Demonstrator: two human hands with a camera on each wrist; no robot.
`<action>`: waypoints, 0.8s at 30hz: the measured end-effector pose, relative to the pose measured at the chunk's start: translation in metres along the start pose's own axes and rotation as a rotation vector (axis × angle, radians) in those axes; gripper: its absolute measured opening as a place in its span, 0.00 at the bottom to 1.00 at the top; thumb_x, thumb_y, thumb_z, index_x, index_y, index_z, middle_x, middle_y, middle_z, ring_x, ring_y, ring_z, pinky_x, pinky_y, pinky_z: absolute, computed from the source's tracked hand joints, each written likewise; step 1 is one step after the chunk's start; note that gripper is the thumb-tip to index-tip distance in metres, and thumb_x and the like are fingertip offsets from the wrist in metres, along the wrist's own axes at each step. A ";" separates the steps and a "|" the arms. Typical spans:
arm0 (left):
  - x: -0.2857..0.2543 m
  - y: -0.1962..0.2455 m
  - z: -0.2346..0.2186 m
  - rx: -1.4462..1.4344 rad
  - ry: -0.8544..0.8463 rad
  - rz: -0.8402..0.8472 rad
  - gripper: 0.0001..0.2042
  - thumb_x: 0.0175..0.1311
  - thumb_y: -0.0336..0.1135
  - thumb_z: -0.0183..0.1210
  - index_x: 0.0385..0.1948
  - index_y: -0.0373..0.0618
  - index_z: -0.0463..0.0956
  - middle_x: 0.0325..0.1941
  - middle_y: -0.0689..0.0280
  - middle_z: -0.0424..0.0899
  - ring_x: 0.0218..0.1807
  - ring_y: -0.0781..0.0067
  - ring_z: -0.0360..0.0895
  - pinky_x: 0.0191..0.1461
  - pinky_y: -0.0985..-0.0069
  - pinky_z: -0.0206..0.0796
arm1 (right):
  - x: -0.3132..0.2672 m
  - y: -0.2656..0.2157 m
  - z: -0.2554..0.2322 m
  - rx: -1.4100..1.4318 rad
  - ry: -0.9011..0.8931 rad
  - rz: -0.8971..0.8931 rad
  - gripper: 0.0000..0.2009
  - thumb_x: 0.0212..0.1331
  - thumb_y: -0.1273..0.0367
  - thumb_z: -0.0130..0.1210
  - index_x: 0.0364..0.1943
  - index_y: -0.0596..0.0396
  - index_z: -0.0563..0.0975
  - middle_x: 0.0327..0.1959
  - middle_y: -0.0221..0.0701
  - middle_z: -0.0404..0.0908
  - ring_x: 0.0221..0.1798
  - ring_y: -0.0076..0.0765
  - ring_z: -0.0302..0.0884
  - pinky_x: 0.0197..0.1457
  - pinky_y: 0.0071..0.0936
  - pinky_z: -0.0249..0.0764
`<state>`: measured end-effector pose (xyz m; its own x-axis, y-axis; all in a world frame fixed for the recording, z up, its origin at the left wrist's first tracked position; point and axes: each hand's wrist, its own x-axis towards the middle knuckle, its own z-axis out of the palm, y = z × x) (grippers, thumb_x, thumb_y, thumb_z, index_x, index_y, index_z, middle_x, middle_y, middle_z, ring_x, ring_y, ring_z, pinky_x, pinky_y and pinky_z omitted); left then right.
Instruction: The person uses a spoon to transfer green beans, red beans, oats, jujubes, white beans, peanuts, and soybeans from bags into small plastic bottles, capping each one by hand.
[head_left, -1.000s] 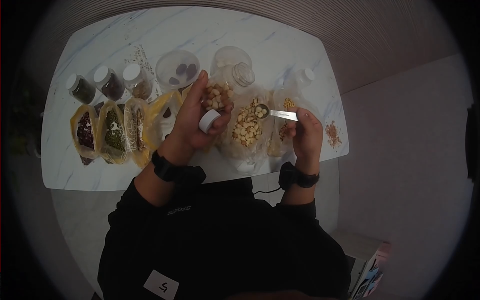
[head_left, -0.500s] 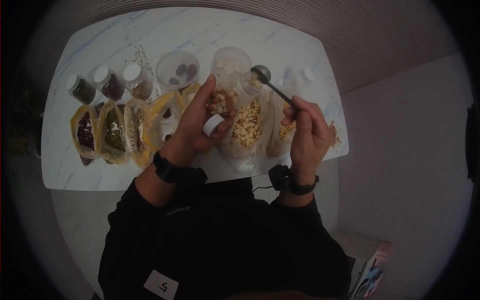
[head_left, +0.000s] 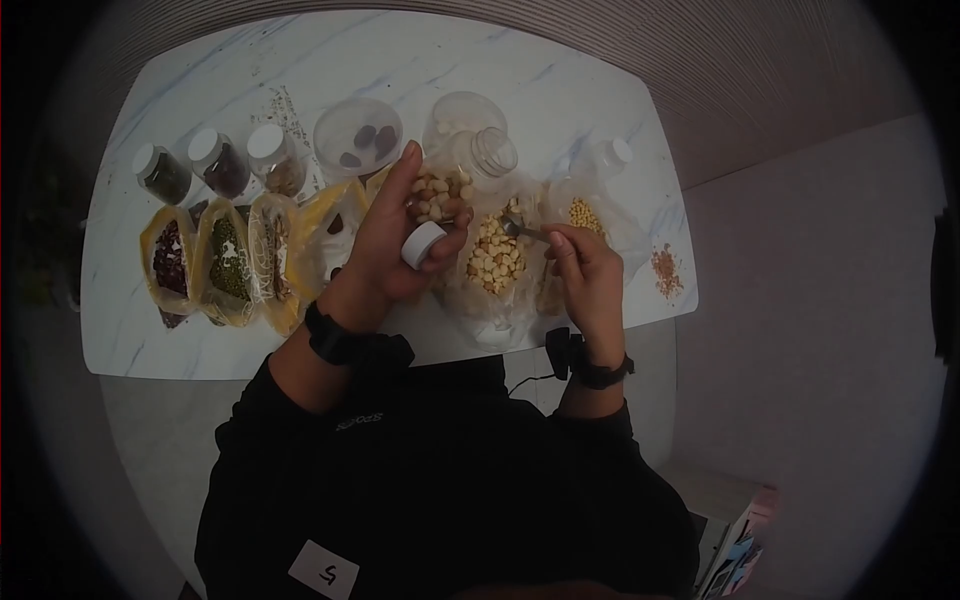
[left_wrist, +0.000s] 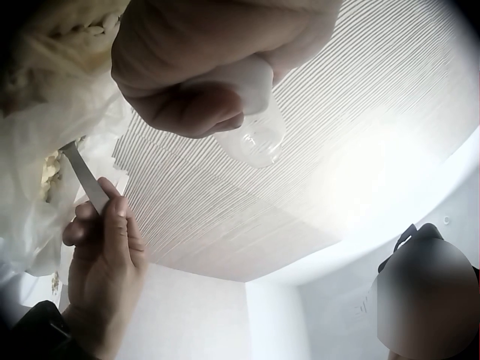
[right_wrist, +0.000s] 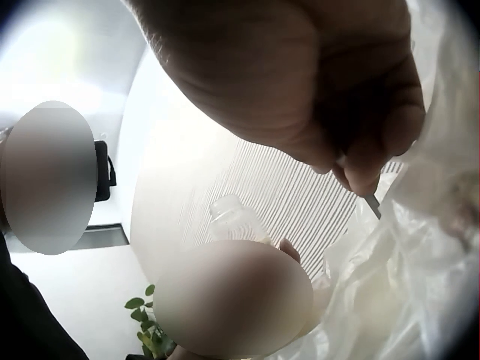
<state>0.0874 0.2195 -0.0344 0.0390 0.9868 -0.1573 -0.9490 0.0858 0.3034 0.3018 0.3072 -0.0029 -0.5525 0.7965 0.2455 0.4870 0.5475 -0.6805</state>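
In the head view my left hand [head_left: 375, 245] holds a clear jar [head_left: 493, 153], tilted with its uncapped mouth towards the far right. Pale, round seeds [head_left: 438, 195] fill its lower part. The same hand's curled fingers grip a white lid [head_left: 422, 245]. My right hand [head_left: 590, 280] pinches the handle of a metal measuring spoon [head_left: 525, 231], whose bowl dips into cream-coloured seeds [head_left: 495, 265] in an open plastic bag [head_left: 490, 310]. From the left wrist, the spoon handle [left_wrist: 86, 180] slants down into the bag's opening.
Three white-capped jars [head_left: 218, 165] stand at the left, behind open yellow bags [head_left: 228, 265] of beans and grains. Two round plastic tubs [head_left: 358, 138] sit further back. At the right are a bag of yellow beans [head_left: 585, 215], another clear jar [head_left: 610, 155] and spilled grains [head_left: 666, 272].
My right hand lifted the spoon from the bag to the jar mouth, where its bowl turned over, then brought it back down into the bag. My left hand stayed nearly still with jar and lid.
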 end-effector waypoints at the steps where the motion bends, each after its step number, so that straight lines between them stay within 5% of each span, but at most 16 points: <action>1: 0.000 0.000 0.000 -0.002 0.001 0.002 0.30 0.65 0.67 0.45 0.26 0.44 0.72 0.25 0.62 0.77 0.16 0.77 0.68 0.11 0.84 0.53 | -0.001 0.000 0.002 0.095 -0.031 0.082 0.10 0.67 0.67 0.54 0.41 0.61 0.81 0.25 0.29 0.78 0.22 0.21 0.72 0.27 0.20 0.68; 5: 0.002 0.000 -0.002 0.000 -0.005 0.003 0.30 0.65 0.67 0.45 0.25 0.45 0.72 0.25 0.62 0.76 0.16 0.77 0.68 0.12 0.85 0.53 | 0.001 0.014 0.008 0.445 -0.171 0.329 0.11 0.68 0.65 0.52 0.41 0.60 0.80 0.22 0.26 0.78 0.20 0.18 0.70 0.25 0.17 0.66; 12: 0.002 0.001 -0.003 0.017 0.007 -0.003 0.30 0.65 0.68 0.45 0.25 0.45 0.72 0.25 0.62 0.76 0.16 0.77 0.68 0.12 0.85 0.52 | 0.004 0.031 -0.006 0.676 -0.055 0.449 0.12 0.69 0.63 0.50 0.42 0.58 0.80 0.22 0.24 0.78 0.20 0.17 0.68 0.25 0.15 0.64; 18: 0.001 0.000 0.001 0.048 0.010 0.019 0.30 0.65 0.67 0.46 0.26 0.44 0.72 0.25 0.63 0.76 0.16 0.77 0.68 0.12 0.85 0.53 | 0.008 0.025 -0.027 1.091 0.071 0.253 0.15 0.70 0.65 0.48 0.44 0.65 0.78 0.22 0.31 0.79 0.20 0.20 0.69 0.25 0.19 0.67; 24: 0.001 -0.004 0.001 0.080 0.033 -0.012 0.29 0.64 0.67 0.47 0.27 0.44 0.73 0.24 0.63 0.76 0.15 0.77 0.68 0.12 0.85 0.54 | 0.007 -0.021 -0.024 1.027 0.263 -0.015 0.17 0.71 0.62 0.48 0.47 0.65 0.77 0.26 0.32 0.80 0.25 0.22 0.73 0.30 0.21 0.71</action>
<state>0.0912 0.2200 -0.0350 0.0384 0.9806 -0.1922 -0.9203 0.1097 0.3755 0.3034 0.3073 0.0298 -0.3299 0.8893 0.3168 -0.3917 0.1763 -0.9030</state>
